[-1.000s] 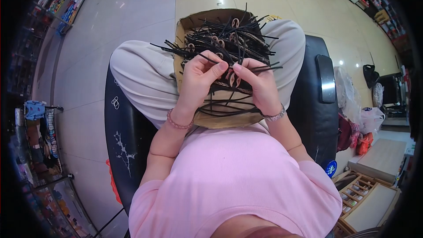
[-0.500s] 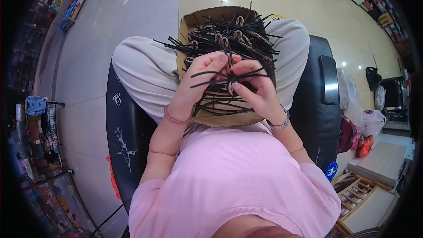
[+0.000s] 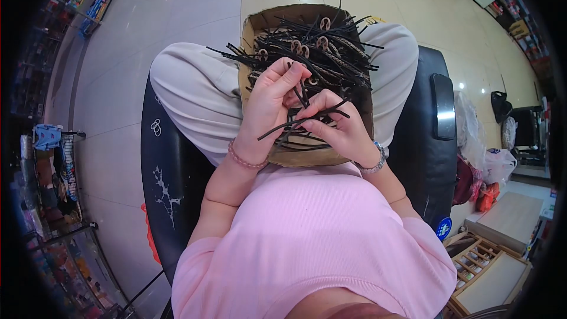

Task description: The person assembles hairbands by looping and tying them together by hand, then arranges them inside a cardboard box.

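Both of my hands hold black cord (image 3: 274, 132) above an open cardboard box (image 3: 328, 158) on my lap. My left hand (image 3: 273, 97) pinches upright strands between thumb and forefinger. Just to its right, my right hand (image 3: 333, 121) grips the crossing strands, whose loose ends stick out to both sides. The fingers cover the place where the strands meet, so any knot there is hidden. Beneath and beyond the hands, the box is heaped with braided black and tan cords (image 3: 331, 62), several bearing an oval ring-like piece (image 3: 322, 43).
My crossed legs (image 3: 195, 91) flank the box on a worn black seat (image 3: 422, 183). At the right are plastic bags (image 3: 499, 164) and a wooden rack (image 3: 475, 266). Packed shelves (image 3: 56, 212) line the left edge.
My left hand has risen slightly with its strands, and my right hand has turned and shifted a little downward. The oval piece seen at the right fingertips no longer shows.
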A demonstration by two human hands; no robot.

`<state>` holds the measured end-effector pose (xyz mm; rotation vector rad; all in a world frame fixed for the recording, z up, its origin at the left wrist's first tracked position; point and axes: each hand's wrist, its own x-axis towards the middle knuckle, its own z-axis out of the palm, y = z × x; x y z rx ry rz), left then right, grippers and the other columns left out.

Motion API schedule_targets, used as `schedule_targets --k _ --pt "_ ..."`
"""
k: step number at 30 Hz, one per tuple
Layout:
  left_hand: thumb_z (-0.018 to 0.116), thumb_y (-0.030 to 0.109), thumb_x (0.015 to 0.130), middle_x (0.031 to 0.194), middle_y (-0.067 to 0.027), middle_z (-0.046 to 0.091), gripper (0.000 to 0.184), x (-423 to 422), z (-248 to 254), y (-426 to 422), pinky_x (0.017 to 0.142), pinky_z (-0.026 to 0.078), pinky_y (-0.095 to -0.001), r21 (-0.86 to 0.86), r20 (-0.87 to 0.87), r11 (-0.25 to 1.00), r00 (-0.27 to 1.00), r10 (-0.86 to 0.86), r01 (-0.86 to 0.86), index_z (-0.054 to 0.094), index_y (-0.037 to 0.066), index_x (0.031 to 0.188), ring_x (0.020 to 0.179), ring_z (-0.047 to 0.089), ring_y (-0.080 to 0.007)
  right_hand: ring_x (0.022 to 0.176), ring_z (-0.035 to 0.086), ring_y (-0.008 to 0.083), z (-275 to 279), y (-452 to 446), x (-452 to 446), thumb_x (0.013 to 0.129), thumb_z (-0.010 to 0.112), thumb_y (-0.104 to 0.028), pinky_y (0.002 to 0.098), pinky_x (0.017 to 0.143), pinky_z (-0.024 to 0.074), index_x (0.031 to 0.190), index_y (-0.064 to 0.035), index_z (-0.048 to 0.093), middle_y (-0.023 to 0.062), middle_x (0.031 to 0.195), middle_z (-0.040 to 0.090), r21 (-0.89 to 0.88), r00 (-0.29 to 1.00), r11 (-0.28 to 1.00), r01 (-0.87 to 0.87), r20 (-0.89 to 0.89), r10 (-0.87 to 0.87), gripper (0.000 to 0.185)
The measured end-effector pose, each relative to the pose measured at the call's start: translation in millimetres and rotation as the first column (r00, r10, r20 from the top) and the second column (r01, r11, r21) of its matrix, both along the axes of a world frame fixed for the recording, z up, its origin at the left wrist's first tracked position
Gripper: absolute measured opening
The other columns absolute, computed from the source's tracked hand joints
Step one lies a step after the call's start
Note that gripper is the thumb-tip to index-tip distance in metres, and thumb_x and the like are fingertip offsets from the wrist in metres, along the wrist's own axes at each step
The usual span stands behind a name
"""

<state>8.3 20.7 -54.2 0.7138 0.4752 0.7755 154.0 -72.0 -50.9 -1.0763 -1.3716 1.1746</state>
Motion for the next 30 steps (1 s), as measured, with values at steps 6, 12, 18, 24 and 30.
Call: schedule_targets --k 6,12,18,24,30 --pt "0.060 0.017 0.097 0.087 -0.0046 0.060 0.014 -0.8 -2.9 3.5 0.052 0.034 -0.0152 0.064 0.024 0.990 0.992 0.122 -0.123 0.061 0.004 0.093 0.062 0.047 -0.0026 0.084 0.062 0.0156 -7.3 2.5 -1.8 0.084 0.064 0.007 0.0228 0.074 0.0494 0.096 0.0011 0.058 0.0092 0.094 0.063 0.104 0.998 0.994 -0.024 0.062 0.017 0.015" --pt "0.056 0.020 0.100 0.087 -0.0049 0.060 0.018 -9.4 -15.9 12.3 0.054 0.036 -0.0156 0.134 0.006 0.986 0.995 0.097 -0.097 0.062 0.003 0.099 0.065 0.047 -0.0034 0.087 0.064 0.0167 -7.2 -3.0 -12.0 0.085 0.063 0.006 0.0220 0.074 0.0490 0.100 0.0012 0.057 0.0097 0.096 0.063 0.063 0.999 0.998 -0.026 -0.034 0.028 0.017" --pt "0.055 0.021 0.100 0.088 -0.0026 0.064 0.019 -9.1 5.8 13.3 0.053 0.035 -0.0116 0.022 0.121 0.997 0.990 -0.071 0.069 0.064 0.005 0.105 0.062 0.046 -0.0008 0.074 0.057 0.0106 1.6 -0.9 -18.1 0.084 0.064 0.003 0.0207 0.067 0.0459 0.103 0.0002 0.060 0.0059 0.091 0.063 -0.111 0.932 0.986 0.127 -0.325 -0.157 0.020" --pt "0.051 0.020 0.102 0.080 -0.0024 0.059 0.024 -3.1 8.6 3.3 0.049 0.032 -0.0132 -0.023 0.016 0.999 0.999 0.042 -0.042 0.062 0.002 0.112 0.057 0.041 -0.0019 0.079 0.060 0.0114 -2.1 3.4 -9.5 0.089 0.060 0.002 0.0202 0.069 0.0477 0.106 0.0017 0.057 0.0069 0.094 0.062 -0.127 0.945 0.991 0.033 -0.320 -0.072 0.018" --pt "0.052 0.020 0.102 0.076 -0.0016 0.061 0.023 0.2 -1.6 24.3 0.044 0.024 -0.0126 0.032 0.150 0.993 0.982 -0.117 0.113 0.063 0.003 0.112 0.049 0.034 -0.0002 0.079 0.060 0.0111 -11.2 9.5 -3.9 0.093 0.056 0.000 0.0197 0.070 0.0480 0.105 0.0012 0.056 0.0088 0.095 0.064 -0.094 0.929 0.993 -0.073 -0.368 0.034 0.012"
